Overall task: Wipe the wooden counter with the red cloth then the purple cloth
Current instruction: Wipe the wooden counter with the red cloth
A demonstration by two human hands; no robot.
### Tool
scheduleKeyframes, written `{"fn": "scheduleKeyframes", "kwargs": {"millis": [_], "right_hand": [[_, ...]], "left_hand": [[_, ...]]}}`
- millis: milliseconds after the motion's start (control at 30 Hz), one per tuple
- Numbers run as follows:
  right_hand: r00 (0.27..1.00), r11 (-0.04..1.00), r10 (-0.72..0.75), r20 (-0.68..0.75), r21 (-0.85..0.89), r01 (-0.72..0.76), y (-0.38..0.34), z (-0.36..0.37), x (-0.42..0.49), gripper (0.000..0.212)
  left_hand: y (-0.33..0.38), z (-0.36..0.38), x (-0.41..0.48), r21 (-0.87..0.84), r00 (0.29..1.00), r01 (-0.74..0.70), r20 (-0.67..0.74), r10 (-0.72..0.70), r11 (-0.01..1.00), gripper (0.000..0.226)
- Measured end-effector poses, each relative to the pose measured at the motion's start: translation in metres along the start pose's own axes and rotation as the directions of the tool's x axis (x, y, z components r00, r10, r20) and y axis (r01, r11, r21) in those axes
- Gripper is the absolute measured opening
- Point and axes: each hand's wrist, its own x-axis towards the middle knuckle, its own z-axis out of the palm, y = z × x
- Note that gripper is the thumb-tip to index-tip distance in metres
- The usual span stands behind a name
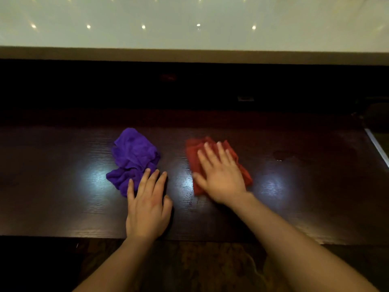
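Observation:
The dark wooden counter [63, 186] runs across the view. A red cloth [194, 157] lies on it right of centre, and my right hand [219, 173] presses flat on top of it with the fingers spread; the hand is slightly blurred. A crumpled purple cloth [132, 154] sits left of centre. My left hand [147, 205] rests flat on the counter beside it, its fingertips touching the cloth's lower right edge, holding nothing.
A small wet patch [282, 155] shows on the counter to the right of the red cloth. A raised dark ledge [189, 91] and a pale glossy surface [189, 28] lie behind. The counter's right end [376, 146] has a light metal edge.

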Motion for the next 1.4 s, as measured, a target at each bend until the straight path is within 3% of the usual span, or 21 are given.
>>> {"fn": "scheduleKeyframes", "kwargs": {"millis": [100, 167, 333, 400, 533, 600, 667, 767, 833, 933, 1033, 1100, 1167, 1233, 1300, 1333, 1400], "right_hand": [[0.965, 0.964, 0.254, 0.066, 0.058, -0.258, 0.014, -0.014, 0.063, 0.074], [0.952, 0.951, 0.294, 0.085, 0.077, -0.3, 0.01, -0.017, 0.076, 0.072], [0.996, 0.994, -0.093, 0.009, 0.052, 0.093, -0.02, -0.003, -0.04, 0.07], [0.994, 0.995, -0.098, 0.04, 0.034, 0.097, -0.001, 0.002, -0.094, 0.071], [0.984, 0.981, 0.177, 0.016, -0.083, -0.176, 0.076, -0.01, -0.112, 0.07], [0.926, 0.925, 0.377, 0.002, -0.042, -0.377, 0.084, -0.017, -0.096, 0.068], [0.897, 0.897, 0.441, 0.0, -0.017, -0.441, 0.068, -0.015, -0.087, 0.069], [0.983, 0.983, 0.183, 0.021, -0.023, -0.182, 0.047, -0.008, -0.111, 0.069], [0.996, 0.996, 0.085, 0.032, -0.026, -0.085, 0.068, -0.007, -0.134, 0.067], [0.959, 0.957, 0.283, 0.026, -0.069, -0.281, 0.127, -0.011, -0.15, 0.069], [0.838, 0.838, 0.546, 0.016, -0.022, -0.546, 0.163, -0.02, -0.135, 0.069], [0.759, 0.758, 0.651, 0.025, 0.039, -0.651, 0.157, -0.026, -0.113, 0.069], [0.796, 0.795, 0.604, 0.028, 0.043, -0.605, 0.14, -0.025, -0.103, 0.068], [0.928, 0.928, 0.372, 0.036, 0.004, -0.372, 0.127, -0.02, -0.118, 0.067], [0.986, 0.988, 0.152, 0.066, -0.032, -0.15, 0.132, -0.017, -0.144, 0.068], [0.992, 0.994, 0.099, 0.077, -0.045, -0.096, 0.144, -0.018, -0.153, 0.067], [0.984, 0.985, 0.159, 0.082, -0.084, -0.152, 0.176, -0.02, -0.155, 0.066]], "left_hand": [[0.001, 0.0, 0.0, 0.008, 1.0, -0.002, -0.002, 0.002, 1.0, 0.06], [0.001, 0.0, 0.001, 0.008, 1.0, -0.004, 0.003, 0.004, 1.0, 0.058], [0.001, -0.002, 0.001, 0.019, 1.0, -0.001, 0.013, 0.001, 1.0, 0.058], [0.001, -0.002, 0.001, 0.022, 1.0, -0.003, 0.015, 0.002, 1.0, 0.058], [0.0, -0.001, 0.0, 0.023, 1.0, -0.021, 0.012, 0.02, 1.0, 0.057], [0.001, 0.0, 0.001, 0.034, 1.0, -0.023, 0.014, 0.022, 0.999, 0.058], [0.001, 0.001, 0.001, 0.067, 0.999, -0.022, 0.027, 0.02, 0.998, 0.058], [0.003, 0.001, 0.0, 0.122, 0.998, -0.024, 0.053, 0.017, 0.992, 0.06], [0.005, 0.0, -0.001, 0.161, 0.998, -0.016, 0.066, 0.006, 0.987, 0.061], [0.009, 0.0, -0.002, 0.229, 0.998, -0.026, 0.06, 0.013, 0.973, 0.063], [0.022, 0.001, 0.004, 0.246, 0.998, -0.051, 0.04, 0.042, 0.968, 0.062], [0.044, 0.009, 0.013, 0.151, 0.997, -0.068, 0.048, 0.062, 0.986, 0.064], [0.068, 0.02, 0.021, 0.045, 0.996, -0.034, 0.08, 0.03, 0.998, 0.066], [0.077, 0.03, 0.025, 0.056, 0.997, -0.018, 0.082, 0.013, 0.998, 0.065], [0.074, 0.035, 0.027, 0.068, 0.998, -0.016, 0.064, 0.011, 0.998, 0.064], [0.071, 0.037, 0.027, 0.07, 0.998, -0.017, 0.059, 0.013, 0.997, 0.063], [0.068, 0.039, 0.027, 0.087, 0.998, -0.018, 0.054, 0.014, 0.996, 0.062]]}}
